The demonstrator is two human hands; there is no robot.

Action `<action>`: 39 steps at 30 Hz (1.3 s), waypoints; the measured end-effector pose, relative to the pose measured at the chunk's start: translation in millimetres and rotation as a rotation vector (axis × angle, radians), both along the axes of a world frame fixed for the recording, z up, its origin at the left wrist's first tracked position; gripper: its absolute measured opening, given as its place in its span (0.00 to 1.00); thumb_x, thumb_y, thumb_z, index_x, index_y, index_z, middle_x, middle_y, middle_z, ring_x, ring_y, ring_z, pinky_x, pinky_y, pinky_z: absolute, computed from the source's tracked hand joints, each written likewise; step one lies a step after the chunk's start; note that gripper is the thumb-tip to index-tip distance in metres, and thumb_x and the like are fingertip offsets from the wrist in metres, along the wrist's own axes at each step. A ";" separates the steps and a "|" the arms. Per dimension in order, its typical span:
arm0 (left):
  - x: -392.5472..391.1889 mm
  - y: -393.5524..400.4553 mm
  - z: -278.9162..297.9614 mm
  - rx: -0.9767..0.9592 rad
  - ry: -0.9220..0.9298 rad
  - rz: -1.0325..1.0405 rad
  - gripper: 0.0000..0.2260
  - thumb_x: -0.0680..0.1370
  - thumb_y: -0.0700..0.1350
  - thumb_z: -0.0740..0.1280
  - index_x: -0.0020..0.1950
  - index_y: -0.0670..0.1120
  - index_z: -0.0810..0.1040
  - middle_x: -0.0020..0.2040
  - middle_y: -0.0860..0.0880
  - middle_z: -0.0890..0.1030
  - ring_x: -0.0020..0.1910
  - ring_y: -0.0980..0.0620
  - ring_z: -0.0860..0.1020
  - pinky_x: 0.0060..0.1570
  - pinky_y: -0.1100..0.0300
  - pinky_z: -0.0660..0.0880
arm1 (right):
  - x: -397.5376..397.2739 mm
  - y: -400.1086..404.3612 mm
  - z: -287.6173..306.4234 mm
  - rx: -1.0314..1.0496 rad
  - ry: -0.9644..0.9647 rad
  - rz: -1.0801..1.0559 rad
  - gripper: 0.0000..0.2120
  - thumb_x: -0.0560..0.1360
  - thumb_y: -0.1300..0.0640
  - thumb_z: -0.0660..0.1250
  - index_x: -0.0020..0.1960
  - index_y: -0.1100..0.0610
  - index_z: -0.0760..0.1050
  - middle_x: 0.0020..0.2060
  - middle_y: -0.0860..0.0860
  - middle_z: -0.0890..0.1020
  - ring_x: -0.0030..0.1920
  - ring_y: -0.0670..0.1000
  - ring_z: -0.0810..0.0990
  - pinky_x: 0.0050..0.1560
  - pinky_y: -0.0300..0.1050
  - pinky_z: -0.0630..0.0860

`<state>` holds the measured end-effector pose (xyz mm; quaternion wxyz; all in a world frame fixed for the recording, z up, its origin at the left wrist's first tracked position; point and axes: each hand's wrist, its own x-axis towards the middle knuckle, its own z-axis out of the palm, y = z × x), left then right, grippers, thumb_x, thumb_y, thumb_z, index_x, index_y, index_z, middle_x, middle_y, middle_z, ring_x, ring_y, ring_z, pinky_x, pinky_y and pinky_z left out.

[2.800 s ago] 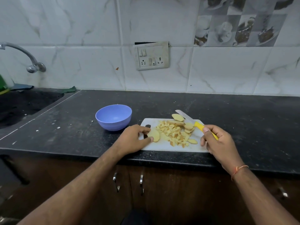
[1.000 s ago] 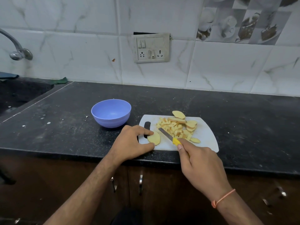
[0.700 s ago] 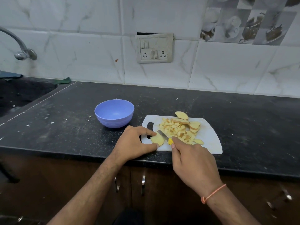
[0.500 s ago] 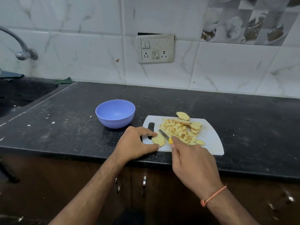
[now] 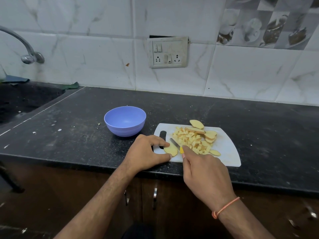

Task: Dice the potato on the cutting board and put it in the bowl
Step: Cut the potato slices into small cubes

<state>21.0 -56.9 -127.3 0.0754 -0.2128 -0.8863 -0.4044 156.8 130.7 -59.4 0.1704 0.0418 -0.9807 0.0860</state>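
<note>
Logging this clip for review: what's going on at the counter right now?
A person is dicing potato on a white board. The left hand pinches a slice at the board's near left corner, while the right hand holds a knife with its blade at that slice. A pile of dice and several uncut slices lie on the board. The bowl, left of the board, has no potato in it.

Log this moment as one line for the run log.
step: dicing | left hand: pinches potato slice on cutting board | right hand: grips knife | bowl: empty
</note>
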 end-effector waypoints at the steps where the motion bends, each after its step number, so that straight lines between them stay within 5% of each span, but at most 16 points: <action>1: -0.1 -0.1 0.1 0.005 -0.002 0.004 0.23 0.63 0.68 0.77 0.56 0.64 0.87 0.57 0.69 0.83 0.63 0.58 0.79 0.62 0.53 0.79 | -0.2 -0.8 -1.4 0.016 -0.016 -0.003 0.23 0.86 0.45 0.50 0.81 0.44 0.61 0.38 0.45 0.80 0.36 0.47 0.76 0.34 0.45 0.72; 12: 1.9 0.2 3.9 0.020 -0.002 -0.001 0.22 0.65 0.65 0.80 0.57 0.60 0.89 0.59 0.64 0.85 0.60 0.64 0.80 0.64 0.56 0.79 | 32.2 8.5 3.6 0.134 -0.130 0.042 0.25 0.86 0.45 0.47 0.82 0.45 0.51 0.37 0.45 0.77 0.36 0.47 0.77 0.35 0.46 0.72; 20: 3.0 0.0 5.6 0.014 -0.008 0.003 0.23 0.64 0.66 0.79 0.57 0.61 0.88 0.59 0.64 0.85 0.61 0.64 0.80 0.65 0.55 0.78 | 54.8 16.3 12.6 0.172 -0.111 0.060 0.21 0.86 0.45 0.46 0.78 0.45 0.58 0.33 0.47 0.74 0.29 0.49 0.70 0.28 0.42 0.61; 26: 6.3 -2.3 9.7 -0.052 -0.019 0.022 0.28 0.64 0.70 0.77 0.61 0.62 0.86 0.62 0.65 0.82 0.63 0.60 0.77 0.63 0.54 0.78 | 41.8 15.5 21.4 0.039 -0.044 0.055 0.22 0.86 0.45 0.47 0.79 0.43 0.60 0.34 0.43 0.75 0.34 0.46 0.76 0.33 0.42 0.72; 31: 10.2 -2.6 14.8 -0.022 -0.043 0.056 0.21 0.66 0.64 0.82 0.57 0.59 0.88 0.60 0.63 0.81 0.59 0.63 0.79 0.60 0.59 0.77 | 18.0 2.9 18.5 0.023 -0.031 0.054 0.19 0.86 0.47 0.50 0.74 0.46 0.67 0.36 0.44 0.78 0.36 0.47 0.77 0.39 0.48 0.78; 39: 9.9 -1.6 16.1 -0.027 -0.060 0.066 0.19 0.67 0.61 0.83 0.56 0.57 0.89 0.60 0.62 0.82 0.58 0.65 0.79 0.59 0.62 0.76 | 5.3 -9.5 4.1 0.076 -0.091 0.035 0.22 0.86 0.49 0.51 0.79 0.48 0.60 0.41 0.49 0.79 0.40 0.51 0.77 0.36 0.47 0.72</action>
